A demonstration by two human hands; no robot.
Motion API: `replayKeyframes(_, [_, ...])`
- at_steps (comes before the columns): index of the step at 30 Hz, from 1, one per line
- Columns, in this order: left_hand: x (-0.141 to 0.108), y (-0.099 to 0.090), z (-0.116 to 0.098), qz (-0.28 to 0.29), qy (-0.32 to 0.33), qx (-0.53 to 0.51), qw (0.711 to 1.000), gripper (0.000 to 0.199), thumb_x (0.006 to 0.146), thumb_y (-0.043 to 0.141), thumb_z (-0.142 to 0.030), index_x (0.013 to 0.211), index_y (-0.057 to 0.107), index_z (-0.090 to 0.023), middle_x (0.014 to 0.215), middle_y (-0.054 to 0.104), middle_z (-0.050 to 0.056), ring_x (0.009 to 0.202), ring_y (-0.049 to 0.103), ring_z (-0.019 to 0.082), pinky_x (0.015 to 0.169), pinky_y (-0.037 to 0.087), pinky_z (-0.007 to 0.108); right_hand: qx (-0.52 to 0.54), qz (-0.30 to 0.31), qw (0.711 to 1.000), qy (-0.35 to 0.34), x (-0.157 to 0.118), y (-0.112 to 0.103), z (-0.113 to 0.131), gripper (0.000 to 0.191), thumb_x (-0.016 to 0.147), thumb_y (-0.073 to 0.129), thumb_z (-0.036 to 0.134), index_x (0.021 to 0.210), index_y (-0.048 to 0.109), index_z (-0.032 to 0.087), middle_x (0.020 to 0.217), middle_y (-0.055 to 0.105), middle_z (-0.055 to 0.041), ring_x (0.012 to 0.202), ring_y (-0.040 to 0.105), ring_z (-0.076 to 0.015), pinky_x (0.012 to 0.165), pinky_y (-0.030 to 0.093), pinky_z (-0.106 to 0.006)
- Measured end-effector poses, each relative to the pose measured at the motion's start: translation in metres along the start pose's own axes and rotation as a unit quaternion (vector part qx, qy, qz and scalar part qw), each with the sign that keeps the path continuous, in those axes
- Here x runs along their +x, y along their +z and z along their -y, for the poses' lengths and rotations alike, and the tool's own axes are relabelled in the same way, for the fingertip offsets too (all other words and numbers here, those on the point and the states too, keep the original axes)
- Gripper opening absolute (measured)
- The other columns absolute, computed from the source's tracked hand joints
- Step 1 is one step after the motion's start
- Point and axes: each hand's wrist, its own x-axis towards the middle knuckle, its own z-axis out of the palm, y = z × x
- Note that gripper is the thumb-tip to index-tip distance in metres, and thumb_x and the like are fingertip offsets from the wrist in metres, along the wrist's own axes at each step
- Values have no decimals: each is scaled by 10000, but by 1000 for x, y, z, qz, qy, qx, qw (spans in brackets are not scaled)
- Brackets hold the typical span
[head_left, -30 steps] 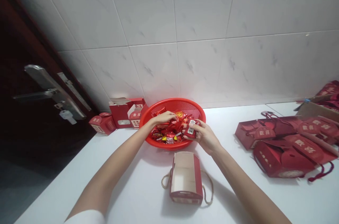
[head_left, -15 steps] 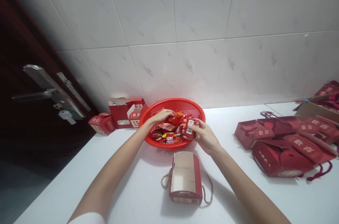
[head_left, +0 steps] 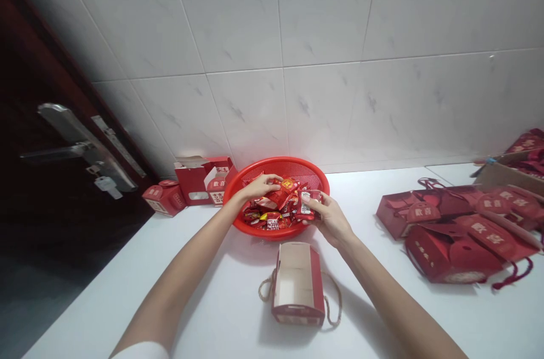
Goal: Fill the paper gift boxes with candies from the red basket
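A red plastic basket with a perforated wall holds a heap of red wrapped candies. Over its left half my left hand has its fingers closed on a shiny red candy packet with a round gold mark. My right hand, at the basket's right rim, grips a red packet with a white label, thumb across its front. In front of the basket stands a red and beige paper box, closed on top, with a rope handle lying on both sides.
Several dark red gift boxes with cords lie on the white table at the right, near an open carton. Small red boxes stand at the back left beside a door with a metal handle. A tiled wall rises behind.
My left hand has lifted slightly, and the gold-marked packet at its fingers shows more clearly. The right hand's packet has turned a little, its label facing me more. The boxes have stayed put.
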Motion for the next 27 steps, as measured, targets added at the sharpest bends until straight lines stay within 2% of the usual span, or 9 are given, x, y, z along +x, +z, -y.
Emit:
replayKeyframes(3, [3,0,4,-9,18,-20,1000,515,717,685,-513,1057,703,-126,949,731,99,932,655,265,816,517,355,3,-7,1000,-3,1,0,-1,505,520,945,411,853,682,137,700,699,1,537,627,-116,414,516,-200])
replayKeyframes(6, [4,1,6,-29,21,-48,998,514,699,704,-516,1035,701,-127,902,722,84,891,652,251,776,512,344,-1,-7,1000,-6,0,0,-1,514,525,939,422,865,674,141,713,699,2,548,637,-121,420,521,-205])
replayKeyframes(11, [-6,2,-6,-50,12,-98,994,630,679,769,-465,1195,657,-121,877,725,72,844,670,238,774,518,358,-33,-1,999,-30,-2,-1,-1,592,496,954,362,965,654,160,802,728,-8,619,684,-166,482,566,-251])
replayKeyframes(16, [-34,7,-28,-51,64,-163,983,401,707,784,-446,965,744,-141,1093,739,133,1042,671,299,947,501,435,-40,12,998,-44,-1,-2,-2,575,507,949,337,971,673,141,857,743,-37,683,701,-187,550,587,-278])
replayKeyframes(19, [-53,11,-38,-81,100,-191,973,290,732,785,-410,909,776,-180,1271,685,140,1222,598,330,1061,438,488,-17,22,999,-30,-2,-2,2,502,545,935,344,931,694,133,870,748,-50,707,704,-185,597,595,-286])
replayKeyframes(22, [-71,17,-45,-120,141,-209,960,185,756,784,-373,859,801,-221,1336,647,120,1304,539,327,1076,444,486,5,49,999,-3,-5,-2,12,451,578,923,338,928,705,155,896,753,-48,734,709,-181,621,599,-281])
replayKeyframes(27, [-93,25,-59,-148,242,-193,939,80,802,772,-285,861,824,-293,1351,633,81,1304,541,296,1037,506,432,-12,107,994,26,-15,-3,30,419,607,912,319,947,718,171,840,731,-21,679,663,-136,562,572,-235])
